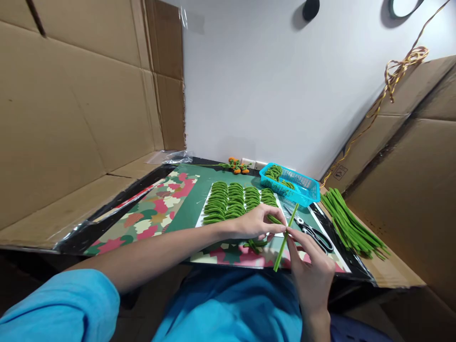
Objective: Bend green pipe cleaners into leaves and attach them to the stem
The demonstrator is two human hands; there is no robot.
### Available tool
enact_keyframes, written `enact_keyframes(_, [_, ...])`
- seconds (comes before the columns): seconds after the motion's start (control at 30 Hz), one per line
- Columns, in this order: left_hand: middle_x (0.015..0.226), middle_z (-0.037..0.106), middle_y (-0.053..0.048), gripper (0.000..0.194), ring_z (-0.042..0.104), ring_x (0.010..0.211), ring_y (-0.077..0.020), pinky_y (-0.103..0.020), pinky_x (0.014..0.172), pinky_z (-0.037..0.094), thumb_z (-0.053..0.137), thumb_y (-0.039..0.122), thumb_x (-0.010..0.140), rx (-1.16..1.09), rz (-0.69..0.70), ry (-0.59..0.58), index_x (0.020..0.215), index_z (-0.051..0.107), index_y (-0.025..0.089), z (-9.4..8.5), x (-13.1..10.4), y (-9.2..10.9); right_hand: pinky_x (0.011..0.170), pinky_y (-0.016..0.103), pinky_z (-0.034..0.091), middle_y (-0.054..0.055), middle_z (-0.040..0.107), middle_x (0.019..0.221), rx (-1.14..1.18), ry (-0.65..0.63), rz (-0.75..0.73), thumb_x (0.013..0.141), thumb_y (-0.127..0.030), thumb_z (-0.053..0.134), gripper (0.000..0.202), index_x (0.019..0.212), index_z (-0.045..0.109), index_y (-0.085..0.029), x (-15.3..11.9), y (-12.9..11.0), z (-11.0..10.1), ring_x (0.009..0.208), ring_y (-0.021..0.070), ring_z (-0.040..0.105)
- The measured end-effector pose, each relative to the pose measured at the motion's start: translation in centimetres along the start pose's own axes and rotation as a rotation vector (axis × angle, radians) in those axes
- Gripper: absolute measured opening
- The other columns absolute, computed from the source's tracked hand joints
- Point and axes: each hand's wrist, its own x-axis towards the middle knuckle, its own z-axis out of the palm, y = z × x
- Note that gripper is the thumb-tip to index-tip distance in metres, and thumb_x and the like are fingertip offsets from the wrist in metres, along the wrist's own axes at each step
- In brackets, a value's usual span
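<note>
Between both hands a straight green pipe cleaner strand (281,254), perhaps more than one laid together, is held slanting over the table's front part. My left hand (258,222) pinches it near its middle with thumb and forefinger. From the right, my right hand (309,259) pinches the same spot, and the two sets of fingertips meet. Behind my left hand, rows of curved green pipe cleaner pieces (235,199) lie on a white sheet (200,217). A few short green pieces (254,244) rest below that hand. Black-handled scissors (315,235) lie just behind my right hand.
A blue plastic basket (302,190) with bent green pieces stands at the back right. Long green pipe cleaners (351,225) lie in a bundle at the right. Orange flowers (238,166) lie near the wall. Cardboard panels (89,95) flank the green mat (190,202).
</note>
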Motion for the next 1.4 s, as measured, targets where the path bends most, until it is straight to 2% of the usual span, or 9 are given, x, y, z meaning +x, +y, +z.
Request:
enact_keyframes(0.23, [0.064,0.064,0.001,0.037,0.052,0.047,-0.0073,-0.018,0.046,0.04,0.083,0.045,0.087,0.033,0.034,-0.001,0.096,0.073,0.012,-0.4,0.1,0.3,0.068,0.025,0.062,0.007,0.082,0.102,0.003,-0.018,-0.025,0.104,-0.027,0.065,0.017,0.108,0.08,-0.02,0.1,0.5,0.0,0.08,0.0182,0.079])
enact_keyframes(0.43, [0.065,0.066,-0.002,0.029,0.058,0.052,-0.0107,-0.021,0.049,0.043,0.08,0.038,0.089,0.159,0.122,0.074,0.096,0.079,0.01,-0.1,-0.2,0.6,0.08,0.029,0.064,0.007,0.082,0.104,0.036,-0.033,-0.057,0.103,-0.021,0.066,0.016,0.111,0.08,-0.022,-0.2,1.4,0.1,0.09,0.0199,0.08])
enact_keyframes(0.6, [0.083,0.075,-0.009,0.013,0.065,0.072,-0.0152,-0.025,0.066,0.049,0.076,0.023,0.088,0.433,0.366,0.194,0.087,0.083,0.012,0.4,-0.5,1.3,0.078,0.027,0.064,0.006,0.082,0.104,0.04,-0.056,-0.097,0.103,-0.017,0.064,0.022,0.114,0.081,-0.023,0.0,1.8,0.0,0.089,0.02,0.081])
enact_keyframes(0.77, [0.078,0.07,-0.008,0.019,0.055,0.062,-0.0136,-0.026,0.059,0.043,0.064,0.019,0.094,0.679,0.532,0.179,0.085,0.081,0.014,0.7,-0.9,1.5,0.076,0.028,0.064,0.008,0.081,0.107,0.104,-0.039,-0.081,0.103,-0.014,0.06,0.027,0.116,0.081,-0.023,0.0,1.7,0.1,0.09,0.021,0.08])
enact_keyframes(0.97, [0.079,0.067,-0.007,0.025,0.056,0.063,-0.017,-0.03,0.059,0.044,0.051,0.013,0.092,1.062,0.746,0.077,0.099,0.074,0.02,0.0,-1.4,1.4,0.056,0.026,0.056,0.006,0.078,0.093,0.257,-0.036,0.136,0.103,-0.027,0.064,0.019,0.101,0.083,-0.021,0.1,0.2,0.4,0.06,0.0148,0.067])
enact_keyframes(1.07, [0.075,0.064,-0.004,0.022,0.048,0.054,-0.0149,-0.03,0.054,0.042,0.052,0.012,0.091,1.124,0.885,0.092,0.099,0.07,0.02,-0.1,-1.6,1.7,0.047,0.025,0.046,0.003,0.07,0.076,0.409,-0.098,0.354,0.099,-0.036,0.07,0.023,0.087,0.081,-0.018,0.7,-0.7,0.2,0.051,0.0126,0.056])
enact_keyframes(1.17, [0.071,0.06,-0.003,0.019,0.041,0.05,-0.0133,-0.031,0.052,0.04,0.052,0.013,0.096,1.162,0.97,0.046,0.086,0.067,0.02,0.2,-1.8,2.5,0.038,0.023,0.032,-0.001,0.058,0.06,0.672,-0.207,0.586,0.092,-0.046,0.077,0.035,0.074,0.075,-0.015,1.7,-1.1,-0.2,0.041,0.0086,0.043])
enact_keyframes(1.27, [0.07,0.061,-0.003,0.027,0.041,0.051,-0.0131,-0.031,0.052,0.038,0.049,0.011,0.098,1.192,0.963,0.023,0.081,0.068,0.019,0.3,-2.0,3.3,0.033,0.022,0.024,-0.003,0.054,0.057,0.845,-0.273,0.727,0.084,-0.052,0.082,0.042,0.07,0.07,-0.015,2.5,-1.1,-0.4,0.035,0.005,0.034])
enact_keyframes(1.4, [0.076,0.065,-0.006,0.022,0.054,0.061,-0.0131,-0.026,0.057,0.043,0.056,0.015,0.098,0.916,0.672,0.103,0.092,0.077,0.016,0.3,-1.9,3.8,0.033,0.022,0.03,-0.002,0.058,0.059,0.649,-0.183,0.638,0.088,-0.05,0.08,0.039,0.074,0.072,-0.015,2.2,-1.4,-0.1,0.036,0.0074,0.044])
